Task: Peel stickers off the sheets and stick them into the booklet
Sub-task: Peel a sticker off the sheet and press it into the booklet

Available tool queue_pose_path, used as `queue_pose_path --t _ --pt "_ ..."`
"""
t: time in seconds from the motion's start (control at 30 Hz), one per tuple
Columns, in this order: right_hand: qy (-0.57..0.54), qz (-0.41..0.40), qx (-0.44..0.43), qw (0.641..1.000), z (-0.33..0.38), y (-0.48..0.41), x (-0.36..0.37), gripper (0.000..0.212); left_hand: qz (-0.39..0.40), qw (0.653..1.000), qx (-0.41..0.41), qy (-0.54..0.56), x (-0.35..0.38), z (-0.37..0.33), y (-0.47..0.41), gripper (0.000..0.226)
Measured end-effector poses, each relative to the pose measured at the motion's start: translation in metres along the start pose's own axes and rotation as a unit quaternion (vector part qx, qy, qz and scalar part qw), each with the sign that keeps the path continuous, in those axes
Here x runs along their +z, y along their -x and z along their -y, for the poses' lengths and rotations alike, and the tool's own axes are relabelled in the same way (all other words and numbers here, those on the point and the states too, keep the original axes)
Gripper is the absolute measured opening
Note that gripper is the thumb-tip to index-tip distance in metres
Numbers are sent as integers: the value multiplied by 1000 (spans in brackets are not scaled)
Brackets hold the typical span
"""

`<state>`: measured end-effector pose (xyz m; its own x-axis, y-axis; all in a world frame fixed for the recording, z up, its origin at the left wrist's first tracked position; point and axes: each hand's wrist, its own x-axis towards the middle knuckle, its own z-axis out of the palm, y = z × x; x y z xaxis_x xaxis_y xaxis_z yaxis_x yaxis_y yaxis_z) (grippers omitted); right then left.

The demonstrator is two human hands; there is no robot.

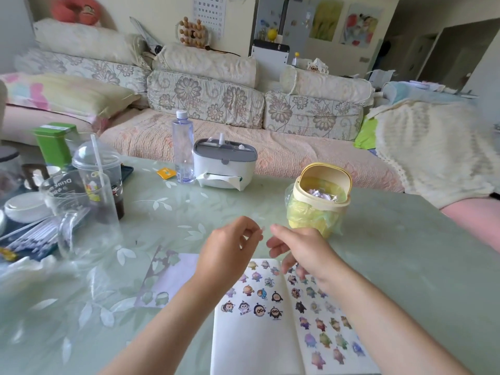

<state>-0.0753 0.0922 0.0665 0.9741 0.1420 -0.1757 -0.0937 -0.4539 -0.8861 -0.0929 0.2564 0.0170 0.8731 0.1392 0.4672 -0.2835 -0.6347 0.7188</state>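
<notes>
The open booklet (259, 339) lies at the table's near edge, with rows of small cartoon stickers (255, 299) on both pages. Both hands hover above its top edge, just in front of the yellow mini bin (319, 196). My left hand (230, 250) has its fingers curled, and thumb and forefinger pinch a tiny pale scrap (261, 228). My right hand (300, 250) is a few centimetres to the right, its fingers loose and blurred, holding nothing that I can see. A pale sheet with leaf shapes (167, 277) lies left of the booklet.
The glass-topped table (392, 253) carries a tissue box (224, 169), a water bottle (183, 147), a lidded drink cup (98, 174), a glass jug (78, 212) and a green tin (55, 144) at the back left. A sofa stands behind.
</notes>
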Motion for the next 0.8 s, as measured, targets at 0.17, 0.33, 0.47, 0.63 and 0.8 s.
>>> queue_pose_path --t 0.17,0.33,0.47,0.63,0.8 --pt "-64 26 57 996 -2 13 19 36 -29 979 172 -110 -8 14 23 8" --pt "-30 62 68 995 0 19 29 18 -55 952 245 -178 -20 20 35 17" --pt "-13 76 0 997 -6 23 35 22 30 995 60 -75 -35 12 50 22" --pt "26 111 -96 989 -16 25 40 22 105 946 -228 204 -45 -1 60 19" --pt "87 91 -137 982 -21 25 45 23 118 912 -290 266 -49 -3 67 19"
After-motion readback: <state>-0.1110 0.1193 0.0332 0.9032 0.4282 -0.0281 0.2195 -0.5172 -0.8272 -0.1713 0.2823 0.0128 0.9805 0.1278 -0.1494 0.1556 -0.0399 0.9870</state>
